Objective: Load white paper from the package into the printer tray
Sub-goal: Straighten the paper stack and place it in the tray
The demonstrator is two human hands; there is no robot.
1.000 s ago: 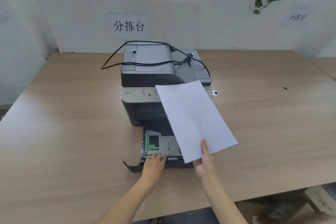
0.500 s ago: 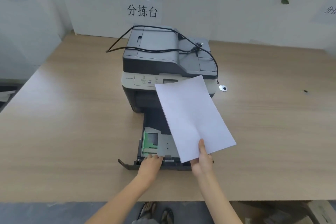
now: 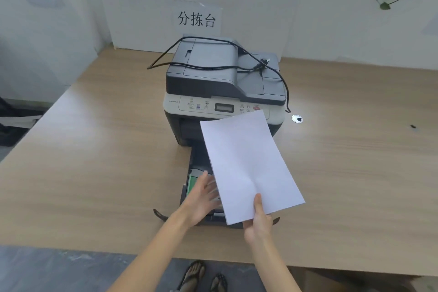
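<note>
Bare forearms, no sleeves visible — dark strappy sandals (image 3: 203, 278) on feet, possibly black, blurred.

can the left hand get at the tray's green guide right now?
Probably yes. The left hand hovers open over the pulled-out tray, beside the green guide; the paper covers only the tray's right side.

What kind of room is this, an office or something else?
Probably an office or sorting workroom. A multifunction printer sits on a long wooden table, and a paper sign printed with Chinese characters hangs on the plain white wall behind it.
</note>
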